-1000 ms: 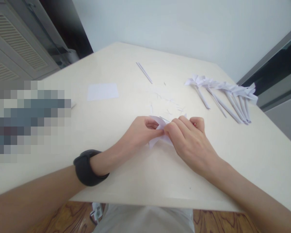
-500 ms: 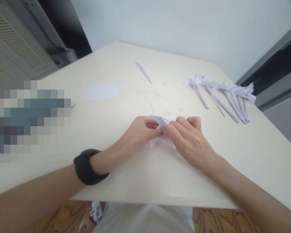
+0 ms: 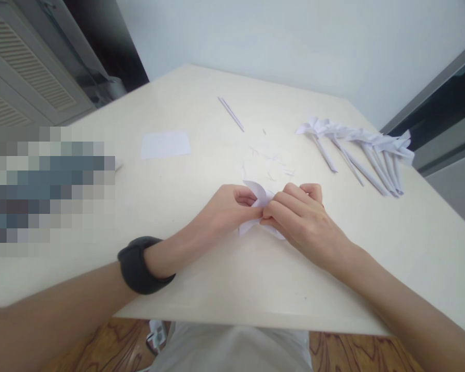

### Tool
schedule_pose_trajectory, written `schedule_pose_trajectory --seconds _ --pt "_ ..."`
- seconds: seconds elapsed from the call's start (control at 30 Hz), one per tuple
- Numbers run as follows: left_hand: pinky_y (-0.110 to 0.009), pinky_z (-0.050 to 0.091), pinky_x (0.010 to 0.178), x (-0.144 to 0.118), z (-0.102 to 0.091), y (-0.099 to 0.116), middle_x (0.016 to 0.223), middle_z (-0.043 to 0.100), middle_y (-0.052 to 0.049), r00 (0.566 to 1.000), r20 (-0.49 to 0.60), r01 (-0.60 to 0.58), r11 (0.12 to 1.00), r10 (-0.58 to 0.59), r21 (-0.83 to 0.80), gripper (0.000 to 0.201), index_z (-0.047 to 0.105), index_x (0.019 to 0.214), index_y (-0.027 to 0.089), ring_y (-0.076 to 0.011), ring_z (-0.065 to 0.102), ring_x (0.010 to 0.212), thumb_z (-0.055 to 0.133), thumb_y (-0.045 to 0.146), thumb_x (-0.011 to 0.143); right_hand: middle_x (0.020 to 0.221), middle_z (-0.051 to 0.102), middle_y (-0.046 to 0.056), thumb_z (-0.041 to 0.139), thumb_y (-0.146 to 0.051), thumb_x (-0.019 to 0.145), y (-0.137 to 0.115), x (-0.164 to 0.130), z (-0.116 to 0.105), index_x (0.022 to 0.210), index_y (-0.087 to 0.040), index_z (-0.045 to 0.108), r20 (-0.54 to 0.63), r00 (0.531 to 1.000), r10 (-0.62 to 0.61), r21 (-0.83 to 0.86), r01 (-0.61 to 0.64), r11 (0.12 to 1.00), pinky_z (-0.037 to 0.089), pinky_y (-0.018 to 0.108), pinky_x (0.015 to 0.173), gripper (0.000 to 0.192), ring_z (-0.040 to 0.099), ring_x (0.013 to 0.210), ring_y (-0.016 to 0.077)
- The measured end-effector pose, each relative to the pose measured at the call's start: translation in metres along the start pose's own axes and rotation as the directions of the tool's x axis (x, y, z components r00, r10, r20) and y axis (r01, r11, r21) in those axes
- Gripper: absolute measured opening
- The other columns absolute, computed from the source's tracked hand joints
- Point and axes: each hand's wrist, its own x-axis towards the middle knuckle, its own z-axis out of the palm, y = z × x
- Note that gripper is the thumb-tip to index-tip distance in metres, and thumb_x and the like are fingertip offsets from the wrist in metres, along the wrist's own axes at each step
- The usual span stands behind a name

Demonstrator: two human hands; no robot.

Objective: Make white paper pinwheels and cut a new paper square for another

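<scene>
Left fingers [image 3: 251, 212], right fingers [image 3: 282, 207], both pinching 1 folded paper [image 3: 259, 193] (white, curling upward), squarely between them.

Bare left hand [image 3: 232, 204]: pinched the left part of a white, curled and folded paper piece [image 3: 260, 192]; a broad black band [image 3: 144, 265] circled the wrist.
Bare right hand [image 3: 296, 211]: gripped the same paper piece, fingers curled, fingertips partly hidden, close beside the left thumb.
Thin white paper scraps [image 3: 289, 172]: lay scattered just beyond the hands on the smooth cream-coloured tabletop [image 3: 225, 289].
Two slim whitish straight sticks [image 3: 231, 114]: lay side by side farther back.
Flat white rectangular paper sheet [image 3: 166, 144]: lay left of the scraps.
White folded-paper heads on rolled stems [image 3: 356, 135]: overlapped in a row at the right.
</scene>
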Motion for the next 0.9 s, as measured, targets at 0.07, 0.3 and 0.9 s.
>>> schedule_pose_trajectory --seconds 0.07,0.3,0.9 --pt "-0.017 0.038 0.053 0.0002 -0.0004 0.0003 0.066 0.063 0.003 1.000 0.010 0.009 1.000 -0.009 -0.001 0.004 0.063 0.064 0.017 -0.0099 0.055 0.063 0.062 0.019 0.067 0.071 0.052 0.001 0.042 0.001 0.083 0.0006 -0.0005 -0.0001 0.077 -0.017 0.051 0.007 1.000 0.007 0.023 -0.007 1.000 0.024 0.033 0.072 0.021 0.041 0.074 0.0147" --pt "-0.017 0.041 0.058 0.0002 -0.0035 0.0005 0.074 0.066 0.002 1.000 -0.001 -0.009 0.999 0.009 -0.038 0.009 0.066 0.074 0.018 -0.0109 0.058 0.070 0.060 0.016 0.068 0.085 0.060 0.003 0.043 -0.006 0.088 0.0011 -0.0036 -0.0076 0.092 -0.018 0.058 0.012 1.000 0.025 0.090 -0.026 0.996 0.026 0.034 0.078 0.020 0.047 0.080 0.0152" --pt "-0.018 0.044 0.057 0.0022 -0.0032 -0.0039 0.078 0.069 0.000 0.992 -0.062 -0.104 0.992 0.108 0.066 0.011 0.067 0.077 0.017 -0.0129 0.062 0.070 0.058 0.016 0.071 0.075 0.055 0.001 0.052 0.000 0.076 -0.0070 -0.0020 -0.0013 0.068 -0.017 0.051 -0.241 0.969 0.045 -0.294 -0.117 0.949 0.019 0.037 0.073 0.018 0.046 0.078 0.0172"
